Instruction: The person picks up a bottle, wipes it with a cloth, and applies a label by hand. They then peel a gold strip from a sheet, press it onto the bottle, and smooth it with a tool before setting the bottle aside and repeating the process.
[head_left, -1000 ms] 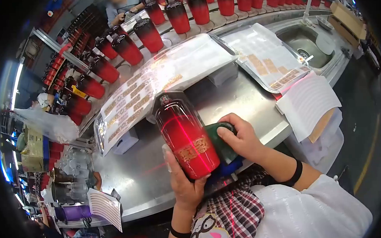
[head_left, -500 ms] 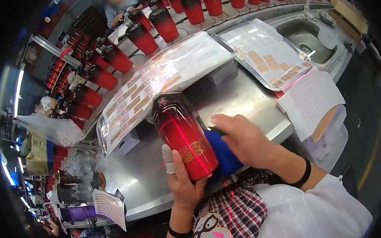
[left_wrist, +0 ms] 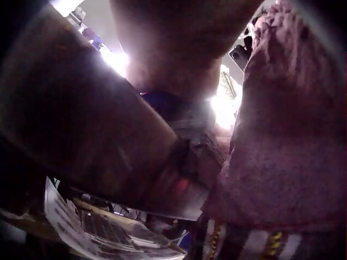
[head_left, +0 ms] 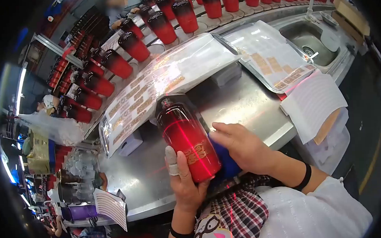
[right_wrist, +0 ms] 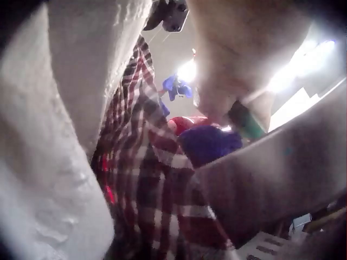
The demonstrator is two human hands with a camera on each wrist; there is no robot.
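Note:
A glossy bottle (head_left: 180, 132), black at the neck and red below, lies tilted at the middle of the head view. A gold pattern (head_left: 196, 153) sits near its base, and a red light line runs down it. My left hand (head_left: 188, 187) grips the base, fingers along the left side, thumb at the bottom; one finger wears a pale wrap. On the right side, my right hand (head_left: 247, 148) is palm down by the bottle, above a blue support (head_left: 227, 162). It holds a green flat piece (right_wrist: 250, 123), seen in the right wrist view and hidden in the head view.
Trays with gold-patterned sheets (head_left: 136, 96) stand behind the bottle, another tray (head_left: 273, 64) to the right. Beyond runs a curved conveyor of red-black bottles (head_left: 161, 26). A sink (head_left: 310, 39) is at the far right. Glass bottles (head_left: 82, 166) stand left, near a striped paper (head_left: 111, 207).
My right hand has turned palm down, and the green piece has gone out of sight in the head view. The left hand keeps its grip. Bottles on the conveyor have moved right.

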